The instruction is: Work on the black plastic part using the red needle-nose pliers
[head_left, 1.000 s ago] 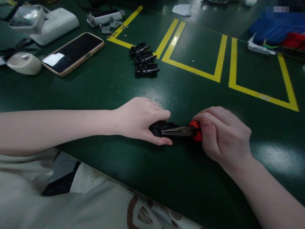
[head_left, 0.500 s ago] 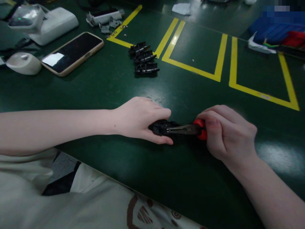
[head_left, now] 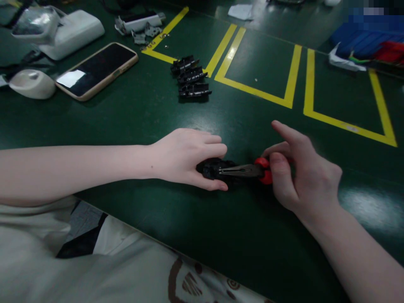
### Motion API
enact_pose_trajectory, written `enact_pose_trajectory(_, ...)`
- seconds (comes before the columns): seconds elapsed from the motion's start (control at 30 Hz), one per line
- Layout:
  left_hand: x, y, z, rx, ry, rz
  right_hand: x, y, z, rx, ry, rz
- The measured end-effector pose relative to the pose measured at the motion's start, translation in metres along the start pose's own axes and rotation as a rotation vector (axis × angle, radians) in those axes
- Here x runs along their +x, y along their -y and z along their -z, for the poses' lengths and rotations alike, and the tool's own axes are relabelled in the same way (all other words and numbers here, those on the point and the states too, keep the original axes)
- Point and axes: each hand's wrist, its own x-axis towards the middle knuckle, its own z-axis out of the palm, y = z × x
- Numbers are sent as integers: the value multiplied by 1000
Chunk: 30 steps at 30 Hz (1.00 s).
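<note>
From the head view, the left hand lay low over the tabletop, its grip closed around a black part, thumb on the near side and index finger on the far side. That pinch, I judged, was meant to steady the part against the force of a tool, and staying low probably let the surface back it up. The right hand had its grip around the red handles of a pair of pliers, the index finger lifted clear and pointing away (perhaps to give the other fingers room on the handles). The metal nose of the pliers reached the black part between the left thumb and index finger; whether its tips had bitten on anything, I could not tell.

Beyond the left hand, three similar black pieces lay in a row by the yellow tape, seemingly grouped to stay together. A phone and a white mouse-like object sat farther left, presumably out of the way.
</note>
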Motion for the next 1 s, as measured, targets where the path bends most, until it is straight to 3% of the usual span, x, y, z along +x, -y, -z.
enact_pose_trajectory(0.63, -2, 0, 0, 76, -28, -32, 0, -1, -1, 6, 66, 42)
enact_pose_trajectory(1.0, -4, 0, 1, 175, -26, -49, -1, -2, -1, 16, 8, -18)
